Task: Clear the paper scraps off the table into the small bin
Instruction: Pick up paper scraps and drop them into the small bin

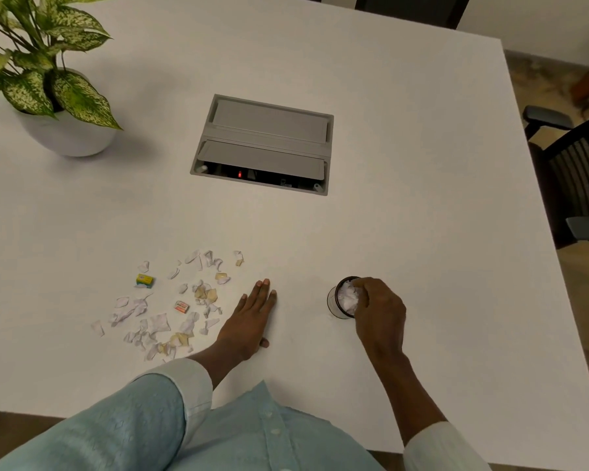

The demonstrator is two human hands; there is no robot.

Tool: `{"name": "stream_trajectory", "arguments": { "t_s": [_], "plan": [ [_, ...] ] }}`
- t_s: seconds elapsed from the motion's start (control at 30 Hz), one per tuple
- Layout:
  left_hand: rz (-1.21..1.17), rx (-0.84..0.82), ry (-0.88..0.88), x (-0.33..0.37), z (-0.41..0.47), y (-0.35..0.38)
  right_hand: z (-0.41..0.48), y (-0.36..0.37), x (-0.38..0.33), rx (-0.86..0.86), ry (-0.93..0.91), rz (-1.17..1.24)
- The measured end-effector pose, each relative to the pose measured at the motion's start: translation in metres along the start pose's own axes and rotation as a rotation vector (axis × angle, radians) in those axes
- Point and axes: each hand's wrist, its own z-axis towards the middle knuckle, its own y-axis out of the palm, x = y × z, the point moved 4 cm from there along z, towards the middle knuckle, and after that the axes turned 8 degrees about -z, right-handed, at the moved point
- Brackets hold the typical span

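Several white and yellowish paper scraps [170, 311] lie scattered on the white table [405, 164], left of centre near the front edge. Among them sit a small yellow-green box [144, 280] and a small orange box [181, 306]. My left hand [252, 317] rests flat on the table just right of the scraps, fingers extended, holding nothing. The small dark bin [341, 298] stands to the right, with white crumpled paper showing in it. My right hand [380, 311] is over the bin's right rim, its fingertips at the paper inside; whether they grip paper is hidden.
A potted plant [48, 83] in a white pot stands at the back left. A grey cable box [264, 144] with its near flap open is set into the table's middle. Black chairs [572, 185] stand beyond the right edge.
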Motion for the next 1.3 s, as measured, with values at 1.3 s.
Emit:
{"name": "stream_trajectory", "arguments": {
  "t_s": [1.3],
  "plan": [
    [0.080,-0.023,-0.031,-0.004,0.004,0.008,-0.077,0.081,-0.008,-0.305,-0.364,-0.236]
  ]
}}
